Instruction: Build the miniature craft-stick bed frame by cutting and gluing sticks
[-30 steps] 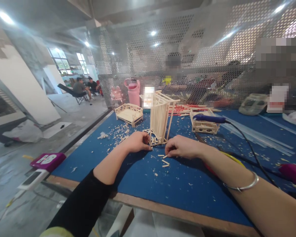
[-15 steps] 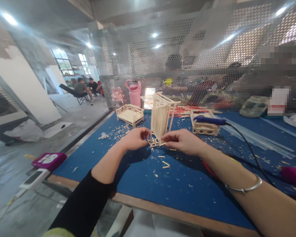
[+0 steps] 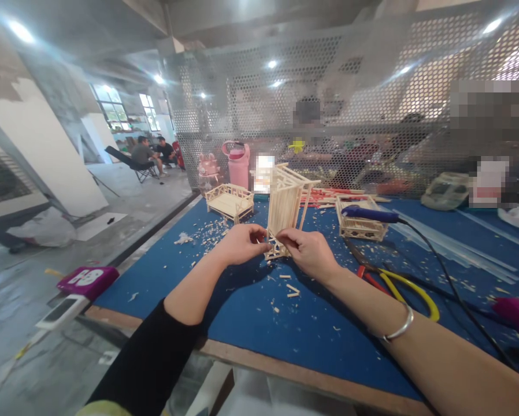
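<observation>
A tall model frame of thin wooden sticks [image 3: 285,205] stands on end on the blue table mat [image 3: 251,312]. My left hand [image 3: 242,242] pinches its lower left corner, fingers closed. My right hand [image 3: 307,249] is closed at the frame's base on the right, pressing a small stick piece against it. Short cut sticks [image 3: 290,287] lie on the mat just in front of my hands. A silver bangle [image 3: 398,329] sits on my right wrist.
A blue-handled glue gun [image 3: 367,213] rests on a small stick basket [image 3: 358,222]. A stick model bed [image 3: 229,200] stands back left. Yellow and red pliers [image 3: 398,284] lie right of my hands. A perforated metal screen [image 3: 372,115], a pink bottle [image 3: 238,163] and seated people lie beyond.
My right hand rose from the loose sticks on the mat with a small piece and moved left to the frame's base. My left hand lifted slightly, holding the frame.
</observation>
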Tool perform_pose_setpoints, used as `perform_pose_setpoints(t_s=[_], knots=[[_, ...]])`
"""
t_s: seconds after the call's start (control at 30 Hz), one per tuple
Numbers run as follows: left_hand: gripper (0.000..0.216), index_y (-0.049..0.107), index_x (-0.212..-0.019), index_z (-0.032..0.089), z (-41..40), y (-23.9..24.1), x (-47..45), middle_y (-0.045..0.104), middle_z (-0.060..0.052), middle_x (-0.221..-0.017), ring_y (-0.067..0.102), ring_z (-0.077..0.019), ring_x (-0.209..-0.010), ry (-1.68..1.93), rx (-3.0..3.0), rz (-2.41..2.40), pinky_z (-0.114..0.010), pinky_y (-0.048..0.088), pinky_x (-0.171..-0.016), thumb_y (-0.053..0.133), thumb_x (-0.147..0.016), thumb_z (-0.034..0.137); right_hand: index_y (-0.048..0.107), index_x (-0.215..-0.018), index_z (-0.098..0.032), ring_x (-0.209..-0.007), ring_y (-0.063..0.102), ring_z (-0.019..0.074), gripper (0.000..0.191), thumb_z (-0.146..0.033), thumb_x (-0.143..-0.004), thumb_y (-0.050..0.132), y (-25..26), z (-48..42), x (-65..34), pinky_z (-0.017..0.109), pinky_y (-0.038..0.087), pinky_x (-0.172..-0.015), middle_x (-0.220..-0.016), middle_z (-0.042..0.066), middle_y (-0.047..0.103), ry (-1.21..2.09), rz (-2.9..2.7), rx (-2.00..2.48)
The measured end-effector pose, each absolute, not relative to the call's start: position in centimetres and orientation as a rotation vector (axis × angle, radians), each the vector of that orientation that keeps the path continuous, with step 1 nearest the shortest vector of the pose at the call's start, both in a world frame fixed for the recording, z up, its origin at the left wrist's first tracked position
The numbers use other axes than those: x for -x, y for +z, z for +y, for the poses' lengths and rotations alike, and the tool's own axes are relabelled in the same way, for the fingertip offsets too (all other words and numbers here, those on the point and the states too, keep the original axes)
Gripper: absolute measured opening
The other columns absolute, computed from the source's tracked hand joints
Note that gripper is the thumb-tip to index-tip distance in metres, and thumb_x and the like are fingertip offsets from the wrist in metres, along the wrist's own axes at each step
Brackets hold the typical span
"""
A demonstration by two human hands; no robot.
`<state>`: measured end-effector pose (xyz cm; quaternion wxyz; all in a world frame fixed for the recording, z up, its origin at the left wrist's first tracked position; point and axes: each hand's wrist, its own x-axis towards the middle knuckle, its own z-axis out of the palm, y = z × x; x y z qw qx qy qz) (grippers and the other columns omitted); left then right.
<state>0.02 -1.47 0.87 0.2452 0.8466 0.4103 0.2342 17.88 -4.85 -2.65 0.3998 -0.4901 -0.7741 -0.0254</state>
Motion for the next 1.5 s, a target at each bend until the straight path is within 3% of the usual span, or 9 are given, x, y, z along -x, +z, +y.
perform_pose_setpoints(t_s=[0.33,0.5,0.7,0.83,1.07,1.33,1.5], knots=[[0.019,0.065,-0.068,0.014,-1.5,0.9,-0.3,0.062,-0.001,-0.064,0.052,-0.0098,-0.058,0.695,-2.466,1.154,-0.023,0.038,-0.057,0.056,-0.072,0.03,0.067,-0.093,-0.023,-0.077,0.067,0.015,0.021,-0.025,-0.086,0.047,-2.8,-4.7,-17.5,0.021,0.046,-0.065,-0.089,0.002,0.073,-0.127,-2.036,1.346],[0.02,0.065,-0.066,0.014,-1.6,0.8,-0.4,0.062,-0.001,-0.062,0.051,-0.0101,-0.058,0.698,-2.463,1.159,-0.023,0.038,-0.057,0.055,-0.073,0.03,0.068,-0.085,-0.021,-0.08,0.066,0.0183,0.022,-0.023,-0.086,0.047,-2.2,-5.0,-17.6,0.023,0.043,-0.063,-0.087,0.005,0.073,-0.229,-2.152,1.392],[0.025,0.068,-0.083,0.015,-1.0,0.7,0.3,0.064,-0.001,-0.072,0.054,-0.0122,-0.064,0.578,-2.434,1.207,-0.024,0.039,-0.06,0.064,-0.065,0.032,0.068,-0.086,-0.023,-0.078,0.065,0.0169,0.025,-0.021,-0.086,0.043,-1.5,-5.3,-17.7,0.022,0.037,-0.055,-0.086,0.004,0.072,-0.343,-2.222,1.457],[0.019,0.067,-0.076,0.015,-1.0,0.6,0.2,0.062,0.0,-0.067,0.052,-0.0115,-0.062,0.521,-2.457,1.212,-0.024,0.037,-0.059,0.063,-0.065,0.03,0.069,-0.084,-0.025,-0.076,0.065,0.0152,0.028,-0.024,-0.086,0.041,-1.5,-5.4,-17.8,0.022,0.035,-0.055,-0.085,0.001,0.073,-0.38,-2.243,1.475],[0.022,0.064,-0.067,0.015,-1.5,0.7,-0.3,0.058,0.002,-0.058,0.048,-0.0096,-0.056,0.525,-2.42,1.186,-0.022,0.035,-0.055,0.062,-0.067,0.036,0.07,-0.085,-0.027,-0.071,0.065,0.0141,0.025,-0.027,-0.084,0.045,-1.6,-5.3,-18.2,0.021,0.039,-0.06,-0.081,0.0,0.073,-0.3,-2.168,1.514],[0.016,0.064,-0.068,0.015,-2.0,1.1,-0.4,0.062,0.0,-0.062,0.053,-0.0114,-0.06,0.521,-2.474,1.215,-0.023,0.035,-0.057,0.06,-0.068,0.031,0.071,-0.084,-0.03,-0.074,0.065,0.0148,0.023,-0.026,-0.083,0.048,-2.2,-4.7,-18.5,0.022,0.042,-0.062,-0.081,-0.001,0.074,-0.257,-2.176,1.441],[0.024,0.066,-0.066,0.016,-2.6,1.3,-0.9,0.062,-0.001,-0.06,0.051,-0.012,-0.056,0.507,-2.514,1.267,-0.024,0.034,-0.055,0.054,-0.074,0.034,0.071,-0.086,-0.03,-0.074,0.066,0.0148,0.022,-0.027,-0.083,0.049,-2.1,-4.8,-18.5,0.021,0.041,-0.06,-0.083,-0.001,0.074,-0.27,-2.206,1.468]])
